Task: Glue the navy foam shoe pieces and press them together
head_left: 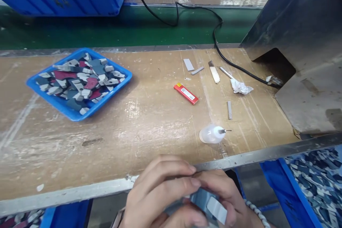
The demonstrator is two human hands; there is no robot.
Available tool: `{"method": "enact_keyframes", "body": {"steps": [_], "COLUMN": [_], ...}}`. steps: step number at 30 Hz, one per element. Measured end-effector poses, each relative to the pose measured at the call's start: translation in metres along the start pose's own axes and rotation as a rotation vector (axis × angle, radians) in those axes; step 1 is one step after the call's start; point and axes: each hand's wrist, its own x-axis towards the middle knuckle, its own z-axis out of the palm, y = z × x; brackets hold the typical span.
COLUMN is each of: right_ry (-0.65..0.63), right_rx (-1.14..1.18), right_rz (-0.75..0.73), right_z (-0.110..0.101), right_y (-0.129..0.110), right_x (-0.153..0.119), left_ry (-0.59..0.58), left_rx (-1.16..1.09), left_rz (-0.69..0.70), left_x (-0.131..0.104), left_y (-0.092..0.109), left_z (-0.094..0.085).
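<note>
At the front edge of the bench, my left hand (162,192) and my right hand (221,188) are closed together around a small blue-grey piece with a light grey block on its end (211,203). My fingers cover much of this piece, so its full shape is hidden. Just beyond my hands a translucent squeeze bottle (211,134) with a thin metal tip lies on its side. Farther back are a red narrow box (186,93) with a white label and a small grey strip (229,110).
A blue tray (72,115) of grey, white and maroon pieces sits at left. A white-handled blade (214,73), crumpled tissue (240,87) and black cable (240,71) lie at back right, near a metal housing (315,92). Blue bins (287,188) of pieces stand below the bench edge.
</note>
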Motion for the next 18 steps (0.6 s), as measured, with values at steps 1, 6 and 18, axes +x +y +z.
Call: {"method": "enact_keyframes", "body": {"steps": [1,6,18], "right_ry": [0.0,-0.049,-0.005], "right_rx": [-0.002,0.006,-0.191], "right_rz": [0.006,0.05,0.123], "right_z": [0.001,0.007,0.008], "right_y": [-0.002,-0.005,-0.001], "right_x": [0.002,0.015,0.03], "left_ry": [0.003,0.042,0.098], "left_rx": [0.044,0.082,0.074], "left_rz": [0.019,0.029,-0.069], "left_x": [0.0,-0.001,-0.007], "left_y": [-0.001,-0.007,-0.015], "left_z": [-0.002,-0.006,-0.008]}}
